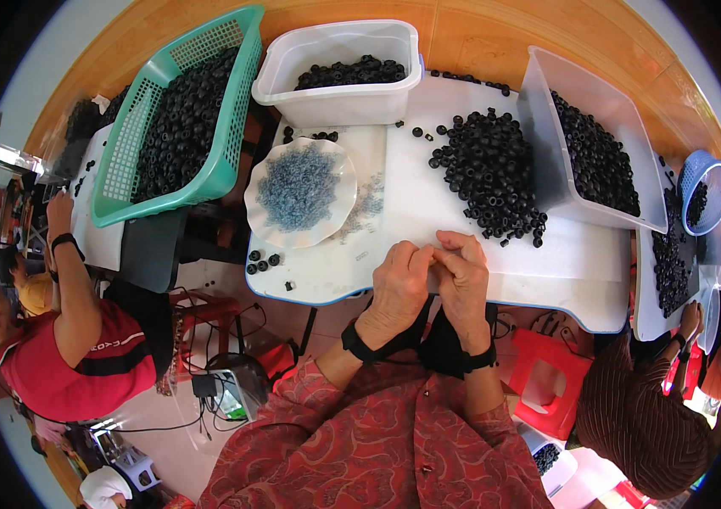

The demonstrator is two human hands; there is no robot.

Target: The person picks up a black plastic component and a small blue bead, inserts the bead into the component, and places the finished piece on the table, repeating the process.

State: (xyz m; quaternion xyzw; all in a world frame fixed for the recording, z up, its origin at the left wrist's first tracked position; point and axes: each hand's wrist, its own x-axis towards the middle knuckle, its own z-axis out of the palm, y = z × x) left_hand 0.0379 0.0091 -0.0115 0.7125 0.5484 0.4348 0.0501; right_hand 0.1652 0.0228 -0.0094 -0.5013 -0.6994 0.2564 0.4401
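My left hand (399,284) and my right hand (464,280) meet over the front edge of the white table (416,204). The fingers of both are closed in a pinch, thumbs and forefingers almost touching. Whatever they hold is hidden or too small to make out. Beyond my right hand spreads a heap of small black round parts (489,165), some with a hole through them. Left of my hands, a white wavy-rimmed plate (256,199) bears a pile of small bluish clear pieces (297,187). Several single black parts (263,261) lie near the table's left corner.
A green mesh basket (106,182), a white tub (326,106) and a clear bin (539,153) stand along the back, each with black parts. People sit at left (81,356) and right (640,407). A red stool (551,382) and cables (199,407) are below.
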